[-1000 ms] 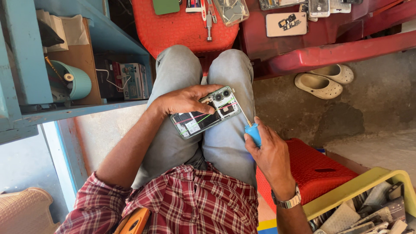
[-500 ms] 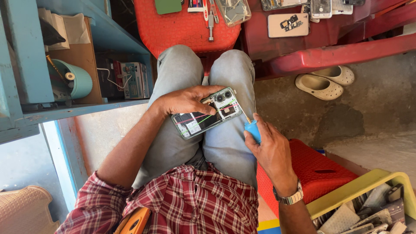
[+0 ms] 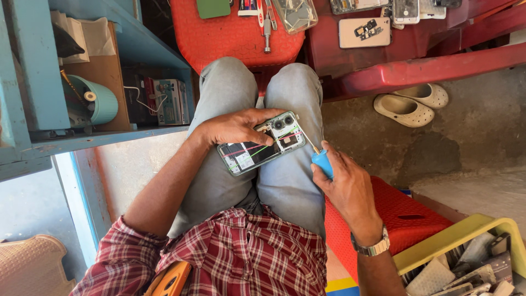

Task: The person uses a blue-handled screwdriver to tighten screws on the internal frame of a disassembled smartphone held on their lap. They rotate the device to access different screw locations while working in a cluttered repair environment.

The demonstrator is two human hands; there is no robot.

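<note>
An opened phone (image 3: 262,145) with its back cover off lies across my lap, camera lenses and inner parts showing. My left hand (image 3: 233,127) holds it down from above, fingers curled over its top edge. My right hand (image 3: 346,186) grips a small screwdriver with a blue handle (image 3: 323,163); its thin metal tip points at the phone's right end by the cameras. A metal watch (image 3: 372,248) sits on my right wrist. I sit in grey trousers and a red checked shirt.
A red stool (image 3: 230,33) ahead carries tools and a clear phone case (image 3: 296,13). A dark red bench (image 3: 405,49) holds phones and parts. Pale sandals (image 3: 411,104) lie on the floor. Blue shelves (image 3: 87,82) stand left; a yellow bin (image 3: 466,257) of parts sits right.
The screwdriver tip has edged closer to the phone's camera end. My left hand has shifted slightly on the phone. Otherwise nothing has moved.
</note>
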